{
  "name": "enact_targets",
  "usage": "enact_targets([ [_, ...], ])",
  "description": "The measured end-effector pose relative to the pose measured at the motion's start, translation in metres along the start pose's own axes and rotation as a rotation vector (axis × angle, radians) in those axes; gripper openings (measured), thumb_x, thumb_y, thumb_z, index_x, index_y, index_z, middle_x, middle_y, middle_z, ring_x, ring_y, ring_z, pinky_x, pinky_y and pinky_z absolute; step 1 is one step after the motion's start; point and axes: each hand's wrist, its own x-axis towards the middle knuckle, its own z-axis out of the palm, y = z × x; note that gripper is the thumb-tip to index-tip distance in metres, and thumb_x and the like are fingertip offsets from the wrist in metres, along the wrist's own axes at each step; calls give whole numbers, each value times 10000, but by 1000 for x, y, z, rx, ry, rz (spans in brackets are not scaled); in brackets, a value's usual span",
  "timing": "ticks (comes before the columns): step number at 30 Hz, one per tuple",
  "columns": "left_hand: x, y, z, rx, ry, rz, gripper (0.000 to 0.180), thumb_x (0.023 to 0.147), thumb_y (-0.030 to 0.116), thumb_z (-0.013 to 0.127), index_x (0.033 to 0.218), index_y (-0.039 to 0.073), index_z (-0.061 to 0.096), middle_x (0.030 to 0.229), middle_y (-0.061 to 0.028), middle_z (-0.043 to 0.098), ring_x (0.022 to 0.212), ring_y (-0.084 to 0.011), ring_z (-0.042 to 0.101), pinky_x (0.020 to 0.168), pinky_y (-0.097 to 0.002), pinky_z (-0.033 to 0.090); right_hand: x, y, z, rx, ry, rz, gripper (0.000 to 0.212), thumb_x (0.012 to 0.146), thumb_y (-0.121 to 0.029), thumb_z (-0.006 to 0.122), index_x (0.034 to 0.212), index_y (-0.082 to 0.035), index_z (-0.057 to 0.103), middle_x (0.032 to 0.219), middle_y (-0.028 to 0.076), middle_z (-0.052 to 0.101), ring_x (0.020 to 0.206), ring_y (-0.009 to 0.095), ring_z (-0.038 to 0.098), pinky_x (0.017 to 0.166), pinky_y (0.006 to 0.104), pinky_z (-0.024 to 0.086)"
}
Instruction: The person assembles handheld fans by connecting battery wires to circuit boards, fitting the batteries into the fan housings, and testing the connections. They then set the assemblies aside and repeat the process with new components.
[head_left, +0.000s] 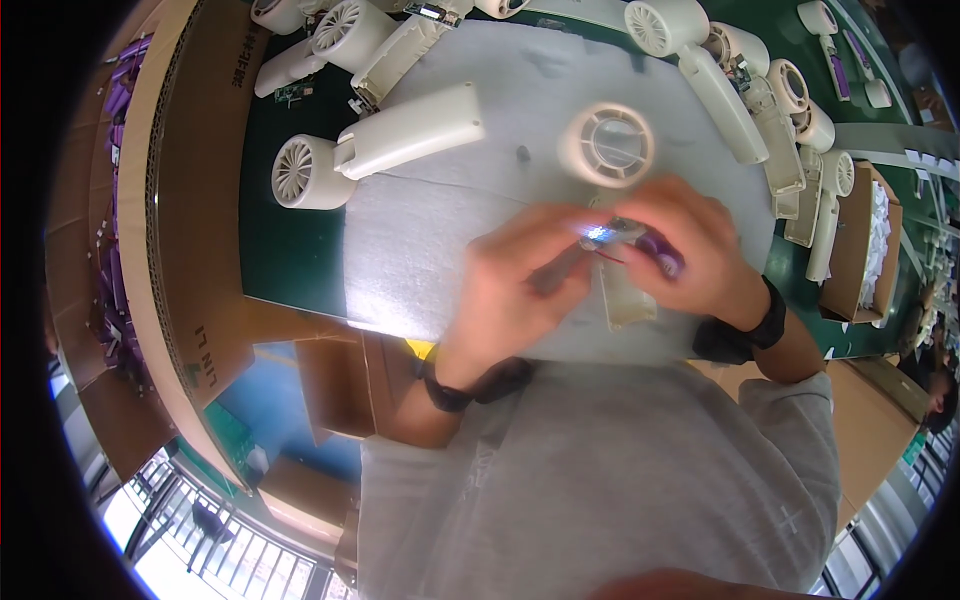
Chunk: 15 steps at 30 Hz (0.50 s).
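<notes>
My left hand (525,275) is closed, its fingertips pinching a small circuit board (598,234) that glows bluish white. My right hand (695,245) is closed around a purple cylindrical battery (660,253) right beside the board. A short red wire shows beneath the board, and motion blurs the fingertips. Under and beyond my hands lies a cream handheld fan housing. Its round ring head (566,150) shows beyond the fingers, and its open handle shell (628,300) shows below them. A white cloth mat (420,230) lies under it all.
A cream fan (410,135) lies to the left. More fan housings (725,105) and loose boards crowd the far left and right. A cardboard box (200,230) with purple batteries beyond its wall stands left. A small box (850,240) of white pieces sits right.
</notes>
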Motion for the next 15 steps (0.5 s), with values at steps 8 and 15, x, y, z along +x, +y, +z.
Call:
enact_targets([
  [8,-4,-4,2,14,38,-46,393,736,-85,702,1115,19,682,1009,-110,697,863,-181,680,769,-273,540,4,4,4,-84,87,-152,451,659,-110,839,1076,-84,670,876,42,613,640,157,618,528,269,510],
  [15,-3,-2,3,93,74,-6,260,739,-60,721,990,8,718,949,-109,703,809,-179,689,694,-268,553,8,2,5,-63,110,-130,453,635,-102,853,1056,-88,685,851,35,609,634,154,614,525,274,513],
])
